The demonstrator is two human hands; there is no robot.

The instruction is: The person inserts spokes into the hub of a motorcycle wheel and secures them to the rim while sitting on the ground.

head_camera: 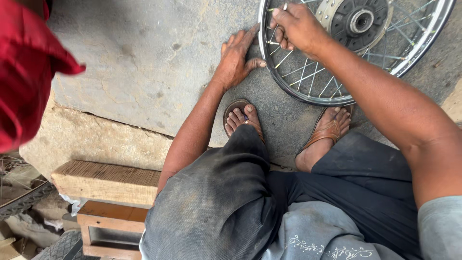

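Right now the right hand (296, 24) pinches a spoke (288, 55) near the rim (288, 91), fingers closed on it. Left hand (236, 60) lies open, braced on the floor (144, 58) against the wheel's edge. Best, I judge, to keep that brace firm while working one spoke.

I note the wheel (337, 53): rim of bright polished metal, glossy; spokes thin shiny wire; hub duller grey metal, matt in its dark centre. Floor (144, 62) is grey concrete, rough, dusty, cracked at its edge. Sandals (327, 132) look like brown leather with a slight sheen. Trousers (216, 202) are dark cloth, matt, dust-greyed at the knee. Red cloth (24, 62) at left looks smooth. Plank (106, 180) is raw wood, rough-grained; box (108, 226) is smoother brown wood.
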